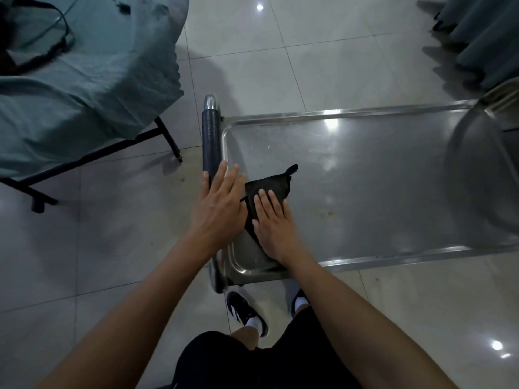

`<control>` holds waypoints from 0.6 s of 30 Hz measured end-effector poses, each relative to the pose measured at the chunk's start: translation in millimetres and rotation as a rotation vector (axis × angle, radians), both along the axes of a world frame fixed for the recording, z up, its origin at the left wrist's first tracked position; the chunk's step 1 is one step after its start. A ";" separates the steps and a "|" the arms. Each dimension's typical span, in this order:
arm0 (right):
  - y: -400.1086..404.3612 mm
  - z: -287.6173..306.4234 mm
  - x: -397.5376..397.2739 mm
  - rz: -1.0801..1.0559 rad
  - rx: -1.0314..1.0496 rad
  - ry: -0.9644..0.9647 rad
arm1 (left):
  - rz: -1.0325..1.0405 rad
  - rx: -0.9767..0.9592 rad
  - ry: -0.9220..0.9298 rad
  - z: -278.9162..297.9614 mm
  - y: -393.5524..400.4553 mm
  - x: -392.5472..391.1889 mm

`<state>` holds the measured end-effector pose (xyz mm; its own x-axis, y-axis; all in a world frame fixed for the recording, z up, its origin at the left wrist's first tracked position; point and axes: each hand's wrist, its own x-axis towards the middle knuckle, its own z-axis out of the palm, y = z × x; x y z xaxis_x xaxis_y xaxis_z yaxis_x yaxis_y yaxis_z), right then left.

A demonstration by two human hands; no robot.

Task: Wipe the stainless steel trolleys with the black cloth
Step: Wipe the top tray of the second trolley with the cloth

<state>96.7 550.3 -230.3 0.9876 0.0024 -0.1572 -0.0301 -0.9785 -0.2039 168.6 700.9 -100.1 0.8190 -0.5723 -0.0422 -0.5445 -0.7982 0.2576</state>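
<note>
Early in the job, by the look of it: the black cloth (269,189) sits bunched at the handle end of the stainless steel trolley (365,175), w/ most of the top tray stretching away to the right untouched by it. A few brownish specks show mid-tray near the front rim, so that stretch prob. isn't wiped yet; can't tell whether the shiny part was done or is just glare from ceiling lights. A second steel piece, maybe another trolley, pokes in at the far right edge — too cut off to say, but the task says trolleys, plural, so more is likely left. Right hand (273,223) lies flat on the cloth, fingers straight & together, pressing it to the tray, not gripping. Left hand (222,203) is flat too, fingers extended, resting over the tray's corner rim beside the black-padded handle (210,141), its thumb side overlapping the cloth's left edge; seems to steady the trolley. Cloth is thus under the right palm & between both hands, one pointed corner sticking out beyond the fingertips toward tray centre.
</note>
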 end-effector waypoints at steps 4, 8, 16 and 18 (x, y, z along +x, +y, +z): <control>-35.8 0.5 -11.5 -0.023 0.000 -0.018 | -0.013 0.061 -0.032 -3.2 -27.7 -4.8; -80.4 -3.1 -23.6 -0.026 0.013 -0.029 | -0.019 0.054 0.007 -10.6 -69.4 -15.9; -193.3 -6.3 -56.2 -0.111 0.019 -0.021 | -0.035 0.159 0.159 -37.1 -162.7 -53.0; -213.4 -5.4 -63.0 -0.114 0.011 -0.021 | -0.013 0.156 0.180 -41.9 -174.5 -59.3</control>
